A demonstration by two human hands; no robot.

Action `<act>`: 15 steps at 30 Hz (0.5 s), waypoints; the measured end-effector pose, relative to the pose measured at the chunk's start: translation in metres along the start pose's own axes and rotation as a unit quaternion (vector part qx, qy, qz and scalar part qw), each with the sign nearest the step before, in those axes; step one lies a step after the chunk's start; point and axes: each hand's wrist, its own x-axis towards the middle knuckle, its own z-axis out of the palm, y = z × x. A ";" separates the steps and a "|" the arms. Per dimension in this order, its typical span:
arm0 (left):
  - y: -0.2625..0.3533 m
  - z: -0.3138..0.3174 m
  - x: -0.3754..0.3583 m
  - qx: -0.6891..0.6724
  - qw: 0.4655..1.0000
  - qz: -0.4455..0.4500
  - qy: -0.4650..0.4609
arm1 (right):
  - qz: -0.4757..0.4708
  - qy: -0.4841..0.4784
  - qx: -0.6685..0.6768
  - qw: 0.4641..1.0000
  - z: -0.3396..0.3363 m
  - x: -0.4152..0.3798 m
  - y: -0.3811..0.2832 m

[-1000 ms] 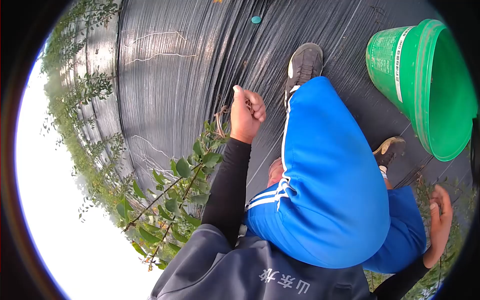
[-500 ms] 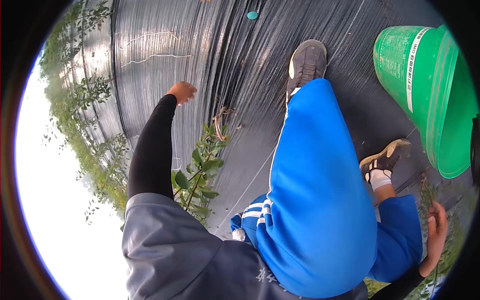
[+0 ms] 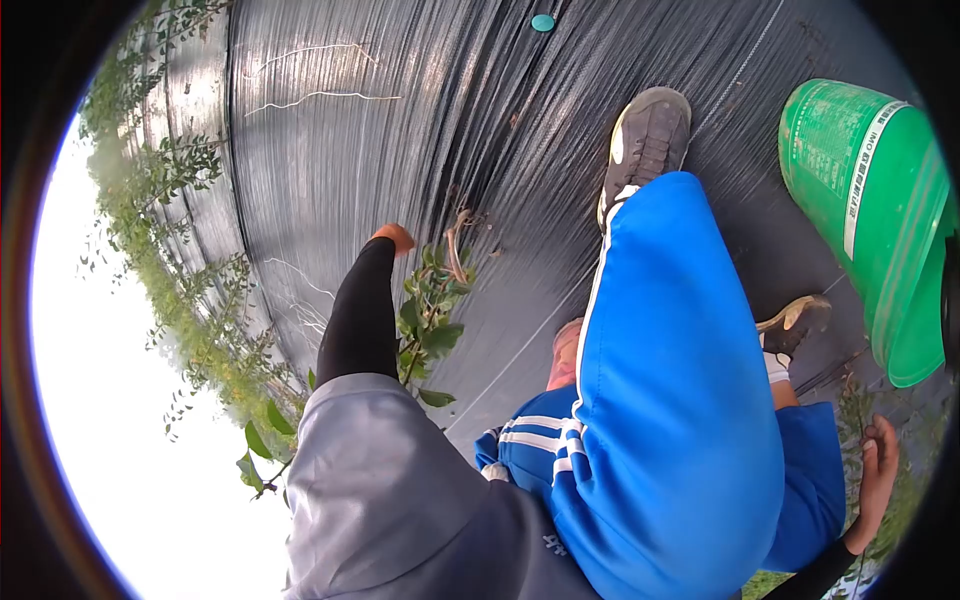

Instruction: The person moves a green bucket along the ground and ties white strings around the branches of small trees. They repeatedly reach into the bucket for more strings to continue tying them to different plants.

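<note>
My left hand [image 3: 397, 238], at the end of a black sleeve, is above the dark ground sheet near a leafy plant [image 3: 436, 325]. Its fingers are folded out of sight behind the wrist. The plant's bare brown stem [image 3: 458, 245] shows just right of that hand. Over at the lower right, my right hand [image 3: 878, 478] has loosely bent, parted fingers and nothing in them. Green foliage [image 3: 858, 410] lies beside it. My blue trouser leg [image 3: 680, 370] fills the middle of the view.
A green bucket [image 3: 835, 165] lies tipped at the right. Black woven sheet [image 3: 520, 150] covers the ground, with a teal disc [image 3: 543, 22] on it. My shoe [image 3: 650, 130] stands on the sheet. A pinkish thing [image 3: 565, 357] shows beside my leg. Bushes [image 3: 190, 290] line the left.
My left hand has moved right and down in the view, nearer the plant, its fingers turning out of sight. The view has shifted, and the pinkish thing has appeared beside my leg.
</note>
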 end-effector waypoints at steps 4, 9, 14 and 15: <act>0.021 -0.011 -0.022 -0.412 0.898 -0.084 -0.127 | -0.005 0.001 -0.017 1.000 -0.004 0.001 0.015; 0.024 0.034 0.022 -0.325 0.942 0.085 -0.009 | 0.026 -0.005 -0.038 0.999 -0.006 0.002 0.009; 0.022 0.039 0.044 -0.046 0.975 0.192 0.100 | 0.034 -0.009 -0.024 0.999 -0.006 0.006 0.012; 0.023 0.035 0.042 0.026 0.968 0.216 0.126 | 0.034 -0.009 -0.025 0.999 -0.007 0.006 0.013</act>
